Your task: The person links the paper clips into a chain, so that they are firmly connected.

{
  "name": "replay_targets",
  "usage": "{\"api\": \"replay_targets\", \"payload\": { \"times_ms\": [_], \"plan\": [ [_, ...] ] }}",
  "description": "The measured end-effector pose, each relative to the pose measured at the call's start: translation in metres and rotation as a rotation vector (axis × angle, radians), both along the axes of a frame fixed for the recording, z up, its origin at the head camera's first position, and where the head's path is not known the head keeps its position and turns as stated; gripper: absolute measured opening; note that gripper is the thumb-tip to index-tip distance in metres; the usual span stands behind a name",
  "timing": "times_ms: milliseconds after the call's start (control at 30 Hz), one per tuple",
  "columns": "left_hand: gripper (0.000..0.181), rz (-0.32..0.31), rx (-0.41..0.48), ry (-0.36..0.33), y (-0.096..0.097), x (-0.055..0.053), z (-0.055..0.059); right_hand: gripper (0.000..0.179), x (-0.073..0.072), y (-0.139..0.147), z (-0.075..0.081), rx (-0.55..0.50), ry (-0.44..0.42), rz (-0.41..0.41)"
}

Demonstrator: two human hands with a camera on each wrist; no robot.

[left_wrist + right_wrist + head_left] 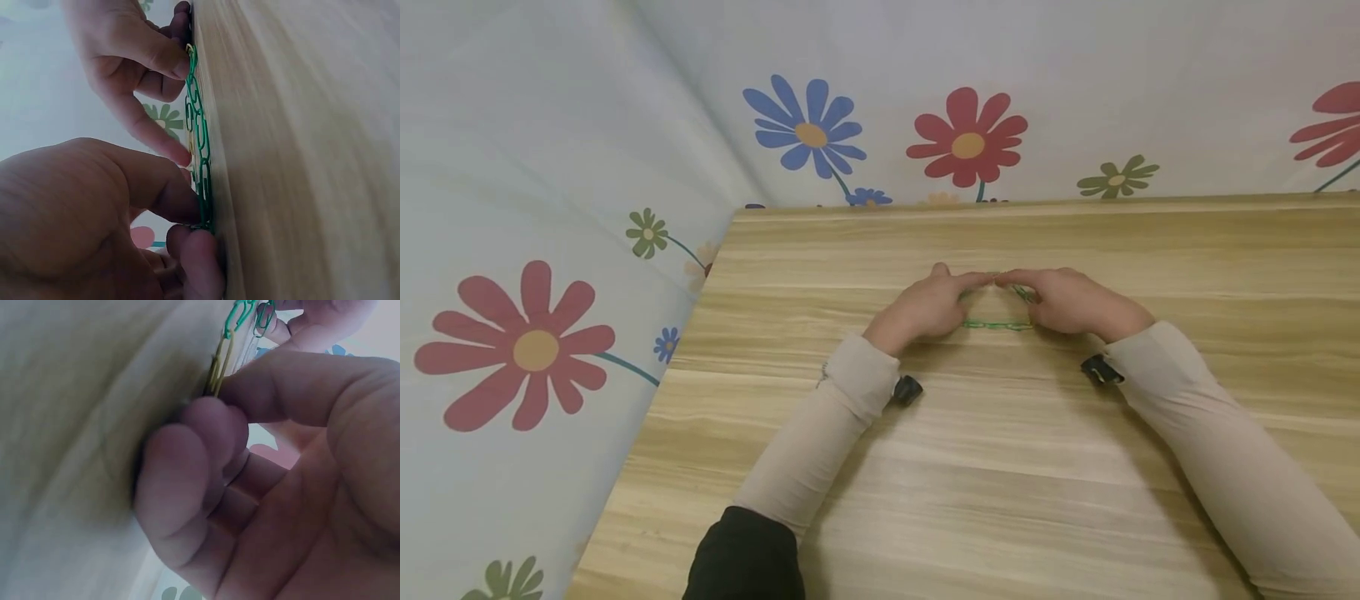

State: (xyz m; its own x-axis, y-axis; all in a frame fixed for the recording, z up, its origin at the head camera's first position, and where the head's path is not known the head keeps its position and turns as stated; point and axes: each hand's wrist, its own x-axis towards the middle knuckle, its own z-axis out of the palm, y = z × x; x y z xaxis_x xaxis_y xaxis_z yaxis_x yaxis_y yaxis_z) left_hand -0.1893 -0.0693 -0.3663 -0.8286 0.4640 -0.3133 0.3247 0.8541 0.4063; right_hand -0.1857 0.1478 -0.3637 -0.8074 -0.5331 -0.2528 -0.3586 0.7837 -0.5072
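A chain of linked paper clips, mostly green, lies low on the wooden table in a closed-looking, roughly triangular loop between the hands. My left hand pinches its left corner, thumb against curled fingers, around green clips. At the right corner, my right hand pinches a yellow paper clip between thumb and fingers; green clips link on from it. Both index fingers stretch forward and their tips come together at the far corner of the loop. Parts of the chain are hidden beneath the fingers.
The wooden table extends around both hands, its left edge slanting at the left. Behind it and to the left hangs a pale cloth printed with large flowers. A small black device sits by the left cuff, another by the right.
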Motion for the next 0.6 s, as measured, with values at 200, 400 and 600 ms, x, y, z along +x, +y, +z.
{"api": "replay_targets", "payload": {
  "times_ms": [200, 400, 600],
  "plan": [
    [0.064, -0.01, 0.038, 0.005, -0.0015, -0.0003, -0.0003, 0.059, -0.0003, -0.0001, 0.0006, -0.008, -0.017, -0.011],
    [0.049, -0.014, 0.057, 0.012, -0.001, 0.0002, 0.0003, 0.05, -0.0024, 0.0011, 0.0007, 0.0, -0.005, -0.006],
    [0.055, -0.021, 0.059, 0.004, 0.0018, 0.0, 0.0024, 0.051, -0.0017, 0.0009, 0.002, -0.003, 0.021, -0.002]
  ]
}}
